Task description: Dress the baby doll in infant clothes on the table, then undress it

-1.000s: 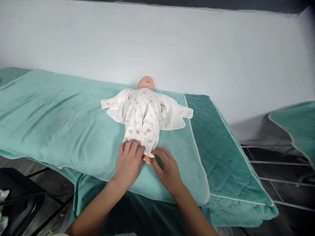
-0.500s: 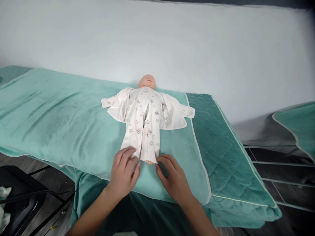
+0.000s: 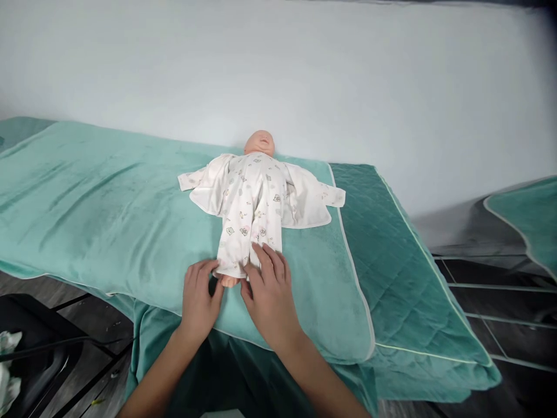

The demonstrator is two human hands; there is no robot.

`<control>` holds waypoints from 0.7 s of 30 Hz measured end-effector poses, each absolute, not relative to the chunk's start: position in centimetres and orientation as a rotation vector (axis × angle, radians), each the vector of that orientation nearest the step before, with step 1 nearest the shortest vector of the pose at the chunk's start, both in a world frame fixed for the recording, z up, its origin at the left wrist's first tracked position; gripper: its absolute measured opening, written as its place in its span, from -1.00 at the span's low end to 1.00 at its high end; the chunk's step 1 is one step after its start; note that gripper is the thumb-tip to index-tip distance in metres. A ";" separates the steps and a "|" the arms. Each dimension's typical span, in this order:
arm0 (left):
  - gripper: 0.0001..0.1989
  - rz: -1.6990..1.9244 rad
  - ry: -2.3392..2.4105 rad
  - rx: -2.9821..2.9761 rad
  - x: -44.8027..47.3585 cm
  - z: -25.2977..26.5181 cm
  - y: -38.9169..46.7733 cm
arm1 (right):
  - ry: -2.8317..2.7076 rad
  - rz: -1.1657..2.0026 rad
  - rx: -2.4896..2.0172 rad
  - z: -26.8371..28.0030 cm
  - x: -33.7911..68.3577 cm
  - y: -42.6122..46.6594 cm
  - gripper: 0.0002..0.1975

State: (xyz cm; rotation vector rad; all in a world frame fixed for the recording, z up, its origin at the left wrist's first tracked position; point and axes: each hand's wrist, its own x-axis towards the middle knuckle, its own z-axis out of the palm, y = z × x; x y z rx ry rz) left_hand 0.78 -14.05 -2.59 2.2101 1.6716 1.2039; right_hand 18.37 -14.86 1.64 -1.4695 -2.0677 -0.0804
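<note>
A baby doll (image 3: 260, 142) lies on its back, its head toward the wall. It wears white printed baby trousers (image 3: 238, 247) and a white jacket (image 3: 306, 203) whose front panels spread out to both sides. My left hand (image 3: 202, 299) pinches the outer edge of the cuff on the leg at the left. My right hand (image 3: 273, 299) holds the inner edge of that same cuff, its other fingers lying over the other trouser leg. The doll's foot (image 3: 230, 281) pokes out between my hands. The other foot is hidden behind my right hand.
A light green blanket (image 3: 108, 203) lies under the doll. To the right, a darker quilted cover (image 3: 404, 278) drapes over the bed's corner. A black chair (image 3: 39, 348) stands at the lower left. Metal rails (image 3: 500, 287) are at the right, and a white wall (image 3: 278, 69) rises behind.
Both hands have moved left, from the cuff at the right to the cuff at the left. The foot at the left now shows; the one at the right is covered.
</note>
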 end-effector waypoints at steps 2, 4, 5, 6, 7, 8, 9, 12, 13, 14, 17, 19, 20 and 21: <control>-0.79 1.231 1.634 2.193 0.7 -2.5 -13.6 | -2.068 -0.070 -1.468 1.5 18.3 -14.4 -0.83; -0.80 1.304 1.565 2.154 0.6 -2.1 -13.6 | -2.057 -0.046 -1.441 1.5 18.5 -14.4 -0.85; -0.80 1.347 1.529 2.143 0.5 -1.9 -13.8 | -2.047 -0.039 -1.422 1.5 18.6 -14.5 -0.86; -0.80 1.386 1.496 2.148 0.4 -1.7 -14.0 | -2.035 -0.034 -1.405 1.5 18.7 -14.7 -0.87; -0.79 1.417 1.470 2.168 0.4 -1.6 -14.3 | -2.031 -0.032 -1.390 1.6 18.8 -15.0 -0.88; -0.78 1.437 1.449 2.195 0.2 -1.5 -14.6 | -2.035 -0.029 -1.381 1.7 18.9 -15.3 -0.88; -0.78 1.444 1.430 2.214 0.1 -1.5 -14.8 | -2.046 -0.025 -1.371 1.8 19.1 -15.6 -0.87; -0.77 1.403 1.353 2.194 -0.5 -1.7 -14.9 | -2.073 0.032 -1.293 2.4 19.9 -16.0 -0.84; -0.78 1.386 1.336 2.156 -0.8 -1.8 -14.6 | -2.061 0.070 -1.251 2.6 20.5 -15.9 -0.81; -0.79 1.373 1.334 2.115 -1.0 -1.8 -14.1 | -2.025 0.109 -1.217 2.7 21.2 -15.5 -0.78; -0.80 1.329 1.449 2.109 -1.7 -1.6 -10.9 | -1.865 0.140 -1.236 2.2 23.9 -12.8 -0.71; -0.75 1.230 1.532 2.281 -1.8 -1.3 -7.7 | -1.838 0.053 -1.349 1.2 25.7 -10.1 -0.70; -0.72 1.156 1.528 2.386 -1.7 -1.2 -6.1 | -1.865 0.017 -1.407 0.7 26.4 -8.7 -0.69; -0.68 1.069 1.514 2.473 -1.5 -1.0 -4.4 | -1.914 0.001 -1.453 0.1 27.0 -7.3 -0.68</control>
